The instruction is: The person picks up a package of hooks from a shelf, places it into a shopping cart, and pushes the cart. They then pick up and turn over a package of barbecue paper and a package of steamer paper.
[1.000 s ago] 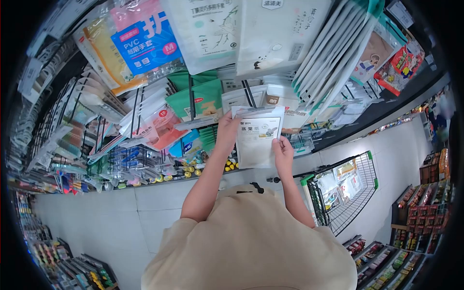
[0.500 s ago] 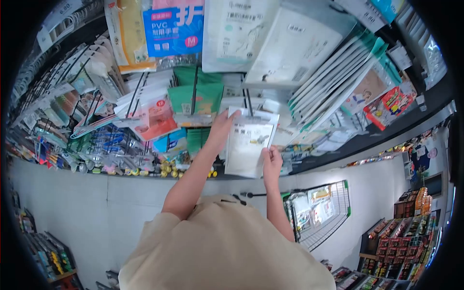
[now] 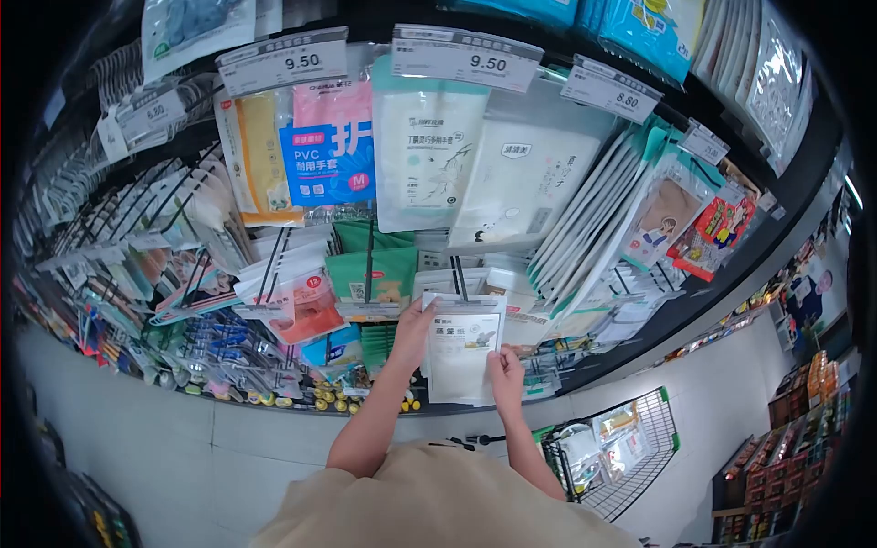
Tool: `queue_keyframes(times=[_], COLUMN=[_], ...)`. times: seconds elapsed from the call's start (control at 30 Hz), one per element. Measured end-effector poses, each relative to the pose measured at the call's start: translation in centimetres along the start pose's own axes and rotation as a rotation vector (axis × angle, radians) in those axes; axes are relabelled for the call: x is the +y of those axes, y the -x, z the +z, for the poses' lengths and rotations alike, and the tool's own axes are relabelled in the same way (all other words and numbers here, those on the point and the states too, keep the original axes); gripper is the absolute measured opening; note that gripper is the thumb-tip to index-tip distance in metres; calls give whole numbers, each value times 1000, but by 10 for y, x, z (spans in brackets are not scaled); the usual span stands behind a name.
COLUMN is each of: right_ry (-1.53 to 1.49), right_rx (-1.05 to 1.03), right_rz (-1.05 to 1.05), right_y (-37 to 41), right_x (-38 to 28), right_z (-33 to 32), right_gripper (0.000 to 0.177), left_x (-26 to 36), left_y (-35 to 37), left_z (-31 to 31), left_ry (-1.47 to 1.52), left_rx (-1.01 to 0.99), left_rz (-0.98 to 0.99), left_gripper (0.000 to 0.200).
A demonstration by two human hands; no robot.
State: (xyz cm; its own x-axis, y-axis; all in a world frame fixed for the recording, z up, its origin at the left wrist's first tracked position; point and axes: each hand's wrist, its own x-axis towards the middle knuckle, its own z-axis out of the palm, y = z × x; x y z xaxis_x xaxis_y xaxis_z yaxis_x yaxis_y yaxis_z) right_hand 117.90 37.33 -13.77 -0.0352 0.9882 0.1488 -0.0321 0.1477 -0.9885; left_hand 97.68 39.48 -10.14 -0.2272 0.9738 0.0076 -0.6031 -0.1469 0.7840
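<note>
A flat white packet of steamer paper [image 3: 461, 370], printed with dark characters and a small picture, is held upright between my two hands. The fingers of my left hand [image 3: 414, 336] grip its upper left edge. My right hand [image 3: 505, 373] is closed on the right edge, a little lower down. Right behind the packet's top, a double metal display hook [image 3: 459, 279] sticks out from the rack, overlapping it in this view. Left of the packet hang green pouches [image 3: 370, 279], and a red and white pack [image 3: 306, 297] hangs further left.
Above hang blue and pink PVC glove packs [image 3: 331, 164] and large white glove bags [image 3: 530, 173], under a price label [image 3: 467, 59]. A wire shopping cart [image 3: 674, 420] with several packages stands at the lower right. Shelves of goods [image 3: 776, 457] line the far right.
The view has tilted upward, bringing the row of price labels into sight. Both hands and the packet now appear lower in the picture, with the grip kept on both sides.
</note>
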Motion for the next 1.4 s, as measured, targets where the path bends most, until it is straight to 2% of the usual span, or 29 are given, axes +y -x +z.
queue_keyframes(times=[0.17, 0.3, 0.4, 0.6, 0.67, 0.77, 0.93, 1.03, 1.13, 1.2, 1.4], right_ry=[-93, -5, -112, -103, -81, -95, -148, -12, -32, 67, 227], right_rx=[-18, -38, 20, -7, -16, -37, -47, -69, 4, 50, 38], right_rz=[22, 84, 61, 31, 33, 24, 36, 15, -60, -141, -3], right_y=[-4, -4, -5, -12, -13, -19, -25, -30, -26, -22, -7], right_x=[15, 25, 24, 36, 36, 37, 52, 62, 66, 68, 48], right_z=[1, -3, 2, 2, 2, 4, 6, 7, 13, 14, 8], right_gripper=[15, 14, 13, 17, 17, 17, 17, 18, 19, 23, 23], left_x=[-2, -4, -1, 2, 5, 0, 7, 8, 3, -1, -5], left_y=[2, 1, 3, 5, 5, -6, -3, -7, -14, -18, -25], left_z=[-7, -13, -11, -3, 4, -6, 9, 8, 0, -6, -12], left_ry=[-5, 24, 13, 9, -5, -66, -46, -44, -39, -34, -45], left_rx=[47, 15, 20, -10, 66, 71, 115, 86, 65, 58, 48], left_rz=[7, -50, -68, -31, -18, 6, 29, 34, 51, 54, 58], left_gripper=[25, 25, 26, 26, 25, 28, 30, 31, 31, 30, 30])
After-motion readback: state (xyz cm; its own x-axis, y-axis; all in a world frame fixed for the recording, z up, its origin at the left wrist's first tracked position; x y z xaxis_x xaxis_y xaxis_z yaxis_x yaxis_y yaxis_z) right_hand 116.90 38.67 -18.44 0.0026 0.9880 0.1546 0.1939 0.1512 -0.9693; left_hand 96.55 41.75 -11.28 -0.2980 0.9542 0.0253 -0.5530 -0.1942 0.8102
